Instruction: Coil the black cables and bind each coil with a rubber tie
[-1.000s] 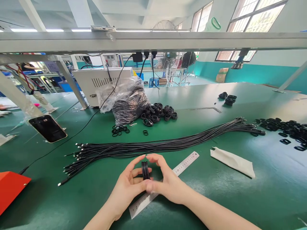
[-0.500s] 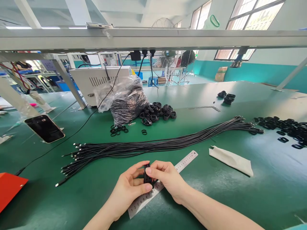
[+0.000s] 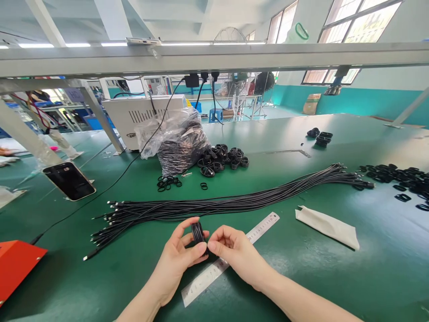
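My left hand is closed around a small coiled black cable, its loops stacked between thumb and fingers. Close against the coil's lower right side, my right hand pinches with thumb and forefinger; what lies between those fingertips is hidden. Beneath both hands a steel ruler lies slantwise on the green table. Just beyond them stretches a long bundle of straight black cables with metal plug ends.
Behind the bundle are a pile of coiled cables, a plastic bag and some black rings. Many black clips lie at right, near a folded white cloth. A phone leans at left, beyond a red object.
The coil has turned in my left hand, so its stacked loops show more. My right thumb has come off the coil's face to pinch at its lower right edge. The view shifts slightly.
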### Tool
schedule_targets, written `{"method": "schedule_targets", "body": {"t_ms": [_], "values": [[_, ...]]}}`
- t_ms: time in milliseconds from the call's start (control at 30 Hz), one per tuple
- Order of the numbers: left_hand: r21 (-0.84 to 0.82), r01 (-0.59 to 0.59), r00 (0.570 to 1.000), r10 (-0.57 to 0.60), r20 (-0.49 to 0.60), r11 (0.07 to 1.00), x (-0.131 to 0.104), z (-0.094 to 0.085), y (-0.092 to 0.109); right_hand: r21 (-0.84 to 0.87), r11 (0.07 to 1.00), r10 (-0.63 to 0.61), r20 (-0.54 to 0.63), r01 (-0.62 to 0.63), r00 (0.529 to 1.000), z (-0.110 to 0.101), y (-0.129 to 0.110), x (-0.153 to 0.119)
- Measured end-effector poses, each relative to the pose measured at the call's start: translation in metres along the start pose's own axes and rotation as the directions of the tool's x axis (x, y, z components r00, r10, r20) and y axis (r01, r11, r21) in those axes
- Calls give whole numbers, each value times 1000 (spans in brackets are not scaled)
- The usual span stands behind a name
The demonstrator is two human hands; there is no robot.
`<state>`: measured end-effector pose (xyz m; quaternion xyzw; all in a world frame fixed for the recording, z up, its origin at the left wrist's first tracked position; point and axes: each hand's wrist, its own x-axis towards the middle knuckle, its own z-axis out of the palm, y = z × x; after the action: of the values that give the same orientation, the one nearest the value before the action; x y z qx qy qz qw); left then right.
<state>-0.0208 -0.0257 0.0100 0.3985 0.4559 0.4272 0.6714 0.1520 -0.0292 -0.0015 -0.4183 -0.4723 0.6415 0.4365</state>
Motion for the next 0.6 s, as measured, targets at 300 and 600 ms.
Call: {"method": "schedule_targets", "body": {"t_ms": [300,600], "values": [[-50,26,999,-23,47,998,-2,-2,-3,216,976,-38,84,19,996,7,7,-2],[-110,215,975,-208,77,970,-5,0,8,-120,993,25,121,-10,992,-16,-7,6]]}}
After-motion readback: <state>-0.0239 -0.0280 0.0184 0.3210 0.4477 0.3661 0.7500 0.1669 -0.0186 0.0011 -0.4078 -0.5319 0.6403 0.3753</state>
